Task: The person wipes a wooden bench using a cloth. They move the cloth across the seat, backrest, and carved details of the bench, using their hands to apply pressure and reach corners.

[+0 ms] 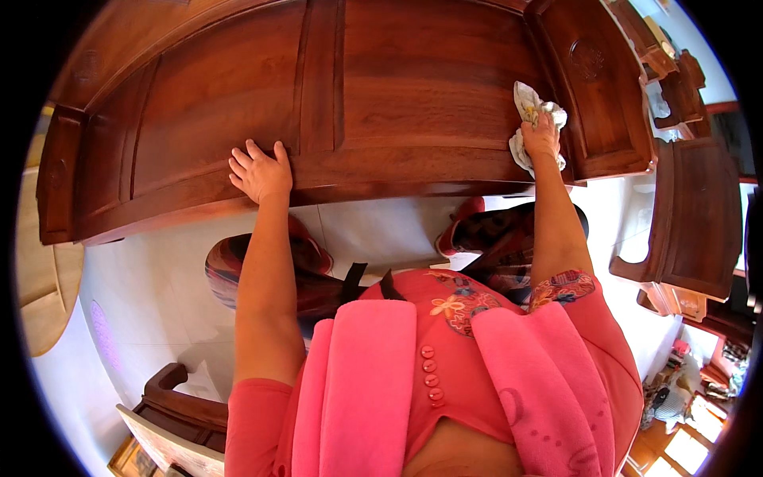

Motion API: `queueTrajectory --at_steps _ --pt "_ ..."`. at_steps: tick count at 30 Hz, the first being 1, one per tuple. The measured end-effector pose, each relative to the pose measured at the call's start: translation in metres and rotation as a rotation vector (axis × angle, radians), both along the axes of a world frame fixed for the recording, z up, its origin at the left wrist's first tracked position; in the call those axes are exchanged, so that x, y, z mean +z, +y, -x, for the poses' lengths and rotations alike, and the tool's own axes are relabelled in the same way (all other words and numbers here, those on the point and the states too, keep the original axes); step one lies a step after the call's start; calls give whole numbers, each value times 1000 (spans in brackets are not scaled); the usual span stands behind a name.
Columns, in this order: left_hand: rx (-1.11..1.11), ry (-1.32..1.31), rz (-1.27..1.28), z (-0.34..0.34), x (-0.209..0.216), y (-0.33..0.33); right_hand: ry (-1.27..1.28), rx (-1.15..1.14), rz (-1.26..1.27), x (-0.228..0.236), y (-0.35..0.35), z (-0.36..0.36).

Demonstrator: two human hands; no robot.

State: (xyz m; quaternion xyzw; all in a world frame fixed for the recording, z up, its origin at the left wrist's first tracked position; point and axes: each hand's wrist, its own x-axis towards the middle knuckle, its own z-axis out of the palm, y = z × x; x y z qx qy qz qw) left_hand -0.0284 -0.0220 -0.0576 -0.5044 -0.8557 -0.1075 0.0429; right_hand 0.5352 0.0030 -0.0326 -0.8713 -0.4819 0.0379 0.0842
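Note:
A long reddish-brown wooden bench (445,71) with a panelled seat stretches across the view in front of me. My left hand (262,171) rests on the seat near its front edge, fingers spread, holding nothing. At the seat's right end, beside the armrest (592,87), my right hand (542,137) presses a crumpled white cloth (524,99) with some yellowish marks against the wood. The cloth bulges out around the fingers, and part of it is hidden under the palm.
The bench's left armrest (60,175) closes off the far left side. More dark wooden furniture (691,222) stands to the right. Behind me at the lower left is another wooden piece (171,405). Pale tiled floor (175,310) lies below, and a pink towel (369,389) hangs over my front.

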Motion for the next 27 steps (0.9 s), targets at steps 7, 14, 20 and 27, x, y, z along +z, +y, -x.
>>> queueTrajectory --at_steps 7,14,20,27 --pt "8 15 4 1 -2 0 -31 234 9 3 7 158" --pt "6 23 -31 6 -9 -1 101 877 -58 11 22 379" --pt "-13 -20 -69 4 -7 2 257 1117 -121 5 27 444" --pt "7 8 -45 6 -5 -4 213 1133 -141 7 -11 318"
